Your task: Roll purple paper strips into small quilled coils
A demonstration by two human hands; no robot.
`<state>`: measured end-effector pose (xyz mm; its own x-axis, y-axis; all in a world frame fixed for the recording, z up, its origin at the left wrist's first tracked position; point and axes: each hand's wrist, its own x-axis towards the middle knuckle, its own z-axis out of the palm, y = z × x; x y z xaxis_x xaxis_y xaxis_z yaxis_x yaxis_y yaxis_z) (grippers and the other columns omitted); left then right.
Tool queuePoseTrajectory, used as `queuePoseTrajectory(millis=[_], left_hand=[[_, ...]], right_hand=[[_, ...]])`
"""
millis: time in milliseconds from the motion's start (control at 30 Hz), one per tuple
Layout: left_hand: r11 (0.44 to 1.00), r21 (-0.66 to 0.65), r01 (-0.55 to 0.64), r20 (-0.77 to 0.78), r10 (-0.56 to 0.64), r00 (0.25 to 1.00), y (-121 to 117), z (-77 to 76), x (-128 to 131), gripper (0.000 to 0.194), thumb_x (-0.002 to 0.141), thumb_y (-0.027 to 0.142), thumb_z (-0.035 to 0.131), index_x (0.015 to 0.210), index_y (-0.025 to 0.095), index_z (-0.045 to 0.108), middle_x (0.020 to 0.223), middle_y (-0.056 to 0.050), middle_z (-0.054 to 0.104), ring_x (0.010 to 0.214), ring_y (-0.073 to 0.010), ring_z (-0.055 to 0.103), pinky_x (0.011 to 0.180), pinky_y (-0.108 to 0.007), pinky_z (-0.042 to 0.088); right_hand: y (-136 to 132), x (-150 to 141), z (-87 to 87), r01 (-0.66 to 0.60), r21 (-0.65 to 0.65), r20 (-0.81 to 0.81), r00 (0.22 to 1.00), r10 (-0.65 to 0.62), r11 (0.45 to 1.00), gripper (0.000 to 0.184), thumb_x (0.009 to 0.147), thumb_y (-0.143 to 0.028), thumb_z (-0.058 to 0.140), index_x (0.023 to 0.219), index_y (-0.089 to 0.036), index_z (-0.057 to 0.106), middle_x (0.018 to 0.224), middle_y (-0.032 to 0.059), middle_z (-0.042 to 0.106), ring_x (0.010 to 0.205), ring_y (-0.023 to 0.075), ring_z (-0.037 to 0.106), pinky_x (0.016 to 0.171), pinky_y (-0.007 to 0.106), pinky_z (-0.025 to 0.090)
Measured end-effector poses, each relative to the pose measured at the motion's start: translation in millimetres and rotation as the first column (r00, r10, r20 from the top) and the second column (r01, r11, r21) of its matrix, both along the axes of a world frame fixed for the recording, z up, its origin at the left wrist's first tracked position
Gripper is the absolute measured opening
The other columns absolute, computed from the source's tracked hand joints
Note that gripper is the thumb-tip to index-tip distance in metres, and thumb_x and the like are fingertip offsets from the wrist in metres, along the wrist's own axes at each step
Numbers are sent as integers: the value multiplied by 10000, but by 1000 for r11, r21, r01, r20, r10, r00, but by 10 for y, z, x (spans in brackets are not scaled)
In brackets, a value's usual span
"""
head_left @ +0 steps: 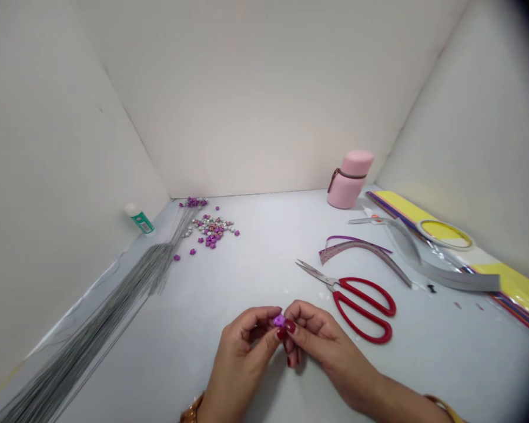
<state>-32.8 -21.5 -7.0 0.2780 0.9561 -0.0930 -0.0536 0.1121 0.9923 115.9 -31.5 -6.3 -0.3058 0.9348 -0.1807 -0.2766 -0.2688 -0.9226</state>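
Between the fingertips of both hands sits a small purple paper star (279, 321). My left hand (250, 343) pinches it from the left with thumb and forefinger. From the other side, the thumb and forefinger of my right hand (316, 335) close on its right edge. Just right of my hands lie red-handled scissors (341, 288), blades slightly apart and pointing to the upper left. Beyond my left hand, at the back left, is a loose pile of purple, silver and pinkish stars (214, 228).
Left lies a long bundle of grey wires (114, 311), near a glue stick (140, 220). Right are purple and pinkish paper strips (361, 245), a curled grey strip (449, 276), a tape ring (445, 234) and coloured paper packs (511, 285). A pink flask (350, 181) stands at the back.
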Motion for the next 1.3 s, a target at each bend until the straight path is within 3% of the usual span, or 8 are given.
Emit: queuePoseTrajectory(millis=[200,367,500,600,733,933,1167,1300], left_hand=[[999,48,22,-61,-19,998,8,17,-13,169,751,246,604,891,164,653,789,-46,650,725,-157,597,678,-241,465],[992,-117,-46,44,51,998,4,45,15,163,720,251,634,850,153,652,735,-39,684,693,-150,601,668,-236,465],[981,-149,-126,61,136,989,0,12,33,204,660,261,686,824,143,663,689,-36,681,629,-143,594,624,-233,465],[994,-91,-67,146,80,986,-17,-18,59,219,707,307,634,844,137,658,613,-35,656,543,-148,589,565,-259,471],[992,-1,-123,83,122,989,-42,-16,80,207,674,271,664,837,144,670,701,-52,652,652,-168,608,600,-251,479],[974,-120,-190,93,201,975,-48,-55,80,153,651,256,689,726,124,676,582,-35,663,533,-142,585,569,-252,465],[944,-247,-219,169,264,949,-30,-102,105,214,622,263,724,794,142,685,621,-32,666,579,-138,587,592,-251,455],[972,-201,-119,199,160,967,-10,-33,82,302,636,263,714,918,168,657,732,-38,677,657,-152,606,633,-260,466]], right_hand=[[6,15,-9,-50,-40,-61,997,48,998,200,792,-326,562,735,-144,503,566,-32,523,480,74,482,496,198,351],[14,11,14,-29,-94,-123,992,18,995,183,786,-310,566,719,-158,489,549,-49,489,457,63,439,482,186,337],[28,5,-1,59,-78,-41,997,-63,995,209,826,-379,491,754,-187,450,600,-47,506,471,74,472,472,189,320],[20,-14,-17,13,-4,54,998,-13,1000,273,824,-441,469,753,-177,459,561,-46,487,478,87,475,470,198,328],[-2,-39,-16,5,29,80,997,-7,1000,305,801,-441,508,684,-162,466,525,-53,461,461,76,448,482,201,332],[-14,-47,-14,14,1,78,997,-14,1000,283,820,-417,492,706,-158,471,545,-46,478,473,78,469,478,202,317],[-11,-35,-16,3,138,185,982,-28,990,280,828,-409,477,702,-160,487,559,-35,473,520,95,470,518,219,354],[17,-18,-23,16,69,168,985,-28,998,282,823,-420,478,702,-165,471,536,-46,474,476,86,467,482,207,335]])
